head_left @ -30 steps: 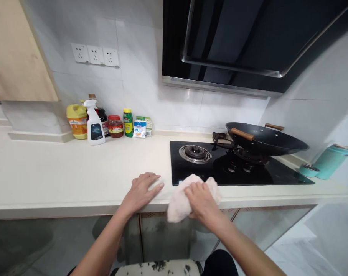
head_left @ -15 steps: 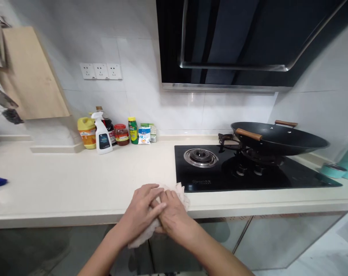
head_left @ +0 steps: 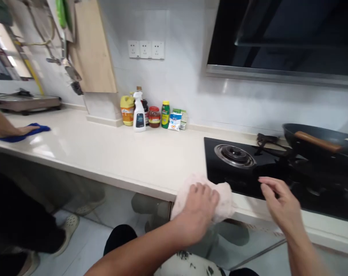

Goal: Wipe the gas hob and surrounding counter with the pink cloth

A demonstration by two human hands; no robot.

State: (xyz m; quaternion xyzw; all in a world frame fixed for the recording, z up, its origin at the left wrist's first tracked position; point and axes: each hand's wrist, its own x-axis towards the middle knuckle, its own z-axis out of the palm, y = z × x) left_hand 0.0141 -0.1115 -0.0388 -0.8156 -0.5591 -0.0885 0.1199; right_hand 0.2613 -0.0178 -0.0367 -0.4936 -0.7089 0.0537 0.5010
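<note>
The cloth [head_left: 226,201] lies bunched at the front edge of the glossy counter [head_left: 119,149], clasped by the left hand [head_left: 201,211]. Right of that grip, the right hand [head_left: 284,205] hangs by the hob [head_left: 220,171], fingers parted; a wok [head_left: 332,134] sits beyond. Back left, bottles [head_left: 139,115] stand by the wall [head_left: 185,50]; farther left, a co-worker's hand [head_left: 18,131] presses a rag [head_left: 40,128].

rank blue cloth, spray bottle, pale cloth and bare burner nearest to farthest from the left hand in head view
1. Pale cloth, under the left hand
2. Bare burner, ahead to the right on the cooktop
3. Spray bottle, back left on the counter
4. Blue cloth, far left, under another person's hand
</note>
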